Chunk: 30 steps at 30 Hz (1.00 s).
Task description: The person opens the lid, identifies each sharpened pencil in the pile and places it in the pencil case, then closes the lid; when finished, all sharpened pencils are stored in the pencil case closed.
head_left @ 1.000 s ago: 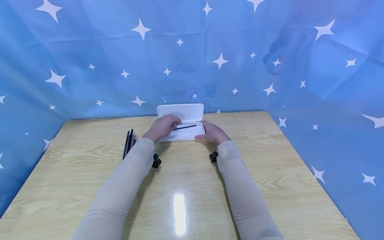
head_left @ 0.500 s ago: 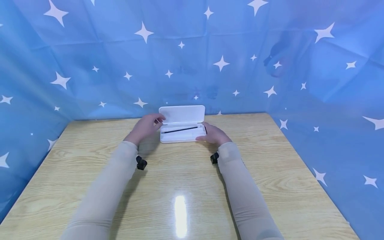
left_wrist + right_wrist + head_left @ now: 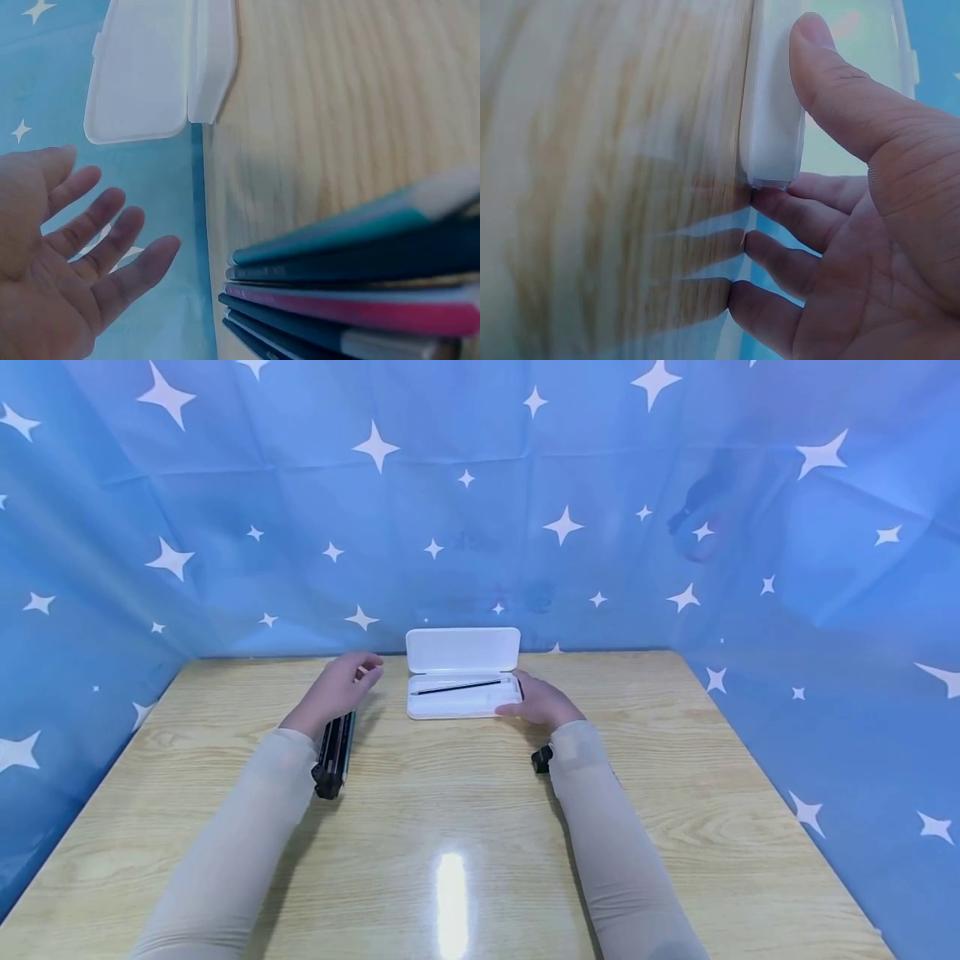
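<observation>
A white pencil case (image 3: 465,650) stands with its lid raised at the back of the table. One slim black pencil (image 3: 457,687) lies slanted in its tray. My right hand (image 3: 546,700) holds the case's right end, and the right wrist view has the thumb over the front wall (image 3: 772,97) with the fingers round the end. My left hand (image 3: 330,693) hovers left of the case, fingers apart and nothing in them. Below its wrist lie several pencils (image 3: 352,277), dark, teal and pink, side by side; the sleeve and wrist camera partly cover them in the head view.
The wood-grain table (image 3: 450,793) runs back to a blue star-patterned cloth (image 3: 465,552) right behind the case. A small black camera (image 3: 327,781) sits on the left wrist, another black camera (image 3: 542,758) on the right.
My left hand has drawn away from the case to the left, leaving the black pencil in the tray. The right hand stays at the case's right end. The head view has shifted slightly.
</observation>
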{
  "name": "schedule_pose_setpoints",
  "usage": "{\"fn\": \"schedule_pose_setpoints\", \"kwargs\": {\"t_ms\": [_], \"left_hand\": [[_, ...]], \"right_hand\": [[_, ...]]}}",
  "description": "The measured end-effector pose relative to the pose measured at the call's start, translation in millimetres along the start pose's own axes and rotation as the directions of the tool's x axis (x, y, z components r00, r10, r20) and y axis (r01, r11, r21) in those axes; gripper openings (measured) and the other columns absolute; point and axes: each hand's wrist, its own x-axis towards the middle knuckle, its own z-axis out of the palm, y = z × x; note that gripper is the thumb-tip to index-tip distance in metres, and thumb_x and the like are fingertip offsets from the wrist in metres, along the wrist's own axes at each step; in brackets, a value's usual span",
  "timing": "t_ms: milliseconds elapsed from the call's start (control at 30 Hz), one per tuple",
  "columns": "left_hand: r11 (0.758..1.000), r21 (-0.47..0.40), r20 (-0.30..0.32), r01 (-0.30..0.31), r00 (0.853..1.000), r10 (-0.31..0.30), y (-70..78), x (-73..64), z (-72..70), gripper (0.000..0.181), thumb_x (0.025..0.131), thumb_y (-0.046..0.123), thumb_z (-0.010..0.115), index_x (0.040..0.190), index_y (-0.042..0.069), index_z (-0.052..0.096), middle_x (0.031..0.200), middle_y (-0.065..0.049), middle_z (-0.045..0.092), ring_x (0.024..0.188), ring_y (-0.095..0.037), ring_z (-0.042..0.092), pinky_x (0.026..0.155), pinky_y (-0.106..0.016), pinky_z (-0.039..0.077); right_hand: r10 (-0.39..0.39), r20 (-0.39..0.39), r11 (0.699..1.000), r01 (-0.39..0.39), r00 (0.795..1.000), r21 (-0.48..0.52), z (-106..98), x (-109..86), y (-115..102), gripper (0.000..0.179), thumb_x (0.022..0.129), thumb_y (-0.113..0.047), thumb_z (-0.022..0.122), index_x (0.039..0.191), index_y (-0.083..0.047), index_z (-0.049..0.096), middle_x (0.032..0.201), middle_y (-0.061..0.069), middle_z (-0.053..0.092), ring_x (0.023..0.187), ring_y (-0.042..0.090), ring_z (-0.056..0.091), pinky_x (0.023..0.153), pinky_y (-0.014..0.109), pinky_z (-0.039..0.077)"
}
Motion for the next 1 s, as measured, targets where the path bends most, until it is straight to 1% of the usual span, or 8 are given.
{"fn": "schedule_pose_setpoints", "kwargs": {"t_ms": [67,233,433,600,700,900,1000], "left_hand": [[1.000,-0.005,0.010,0.007,1.000,-0.007,0.3,-2.8,-1.1,0.043,0.110,0.028,0.045,0.140,-0.002,0.054,0.130,-0.021,0.059,0.112,-0.036,0.057,0.094,-0.052,0.049],[1.000,-0.012,0.026,0.019,0.999,-0.018,-1.2,-8.1,-2.6,0.047,0.111,0.029,0.041,0.143,-0.004,0.050,0.133,-0.023,0.057,0.116,-0.039,0.057,0.098,-0.055,0.047],[0.999,0.002,0.053,0.040,0.998,-0.040,-6.3,-15.3,-1.4,0.051,0.111,0.032,0.039,0.146,-0.004,0.047,0.137,-0.025,0.054,0.119,-0.042,0.056,0.099,-0.056,0.048],[1.000,-0.004,0.049,0.030,0.998,-0.030,-8.4,-17.6,0.6,0.048,0.111,0.028,0.040,0.145,-0.005,0.048,0.135,-0.026,0.054,0.117,-0.043,0.056,0.098,-0.057,0.048],[1.000,0.002,0.057,0.023,0.998,-0.023,-9.0,-17.9,2.1,0.047,0.111,0.027,0.041,0.144,-0.006,0.048,0.134,-0.027,0.054,0.117,-0.044,0.057,0.097,-0.058,0.048],[0.999,0.013,0.072,0.040,0.997,-0.041,-11.3,-19.7,5.8,0.048,0.111,0.028,0.042,0.144,-0.006,0.048,0.134,-0.027,0.054,0.116,-0.044,0.058,0.096,-0.057,0.049],[0.999,0.001,0.070,0.045,0.997,-0.045,-11.3,-20.9,8.5,0.046,0.111,0.027,0.043,0.144,-0.005,0.048,0.134,-0.026,0.055,0.116,-0.044,0.058,0.096,-0.057,0.050]], "right_hand": [[0.003,-0.002,1.000,-0.003,1.000,-0.012,-0.5,-0.1,0.4,0.083,0.094,-0.039,0.073,0.159,-0.012,0.028,0.157,0.014,0.040,0.140,0.035,0.042,0.113,0.054,0.036],[-0.007,-0.002,1.000,0.007,1.000,-0.026,-2.4,0.6,1.6,0.083,0.095,-0.041,0.071,0.160,-0.011,0.028,0.159,0.015,0.038,0.142,0.036,0.040,0.114,0.055,0.035],[0.000,-0.005,0.999,0.000,1.000,-0.039,-3.1,2.0,3.7,0.083,0.095,-0.042,0.071,0.160,-0.012,0.027,0.160,0.014,0.037,0.143,0.036,0.038,0.115,0.054,0.034],[-0.002,-0.003,0.999,0.001,1.000,-0.042,-3.4,1.6,3.3,0.082,0.096,-0.040,0.070,0.160,-0.012,0.028,0.157,0.014,0.040,0.141,0.035,0.041,0.114,0.054,0.035],[-0.005,-0.003,0.999,0.005,1.000,-0.042,-3.2,1.2,3.3,0.082,0.096,-0.040,0.071,0.160,-0.012,0.028,0.157,0.014,0.041,0.140,0.035,0.042,0.113,0.055,0.036],[-0.022,0.010,0.999,0.022,1.000,-0.025,-1.0,1.4,4.1,0.081,0.096,-0.039,0.070,0.160,-0.013,0.028,0.157,0.014,0.041,0.141,0.036,0.042,0.113,0.055,0.036],[-0.028,0.013,0.999,0.028,1.000,-0.020,0.3,1.3,3.7,0.080,0.096,-0.038,0.070,0.160,-0.012,0.028,0.157,0.015,0.041,0.141,0.036,0.041,0.113,0.056,0.035]]}}
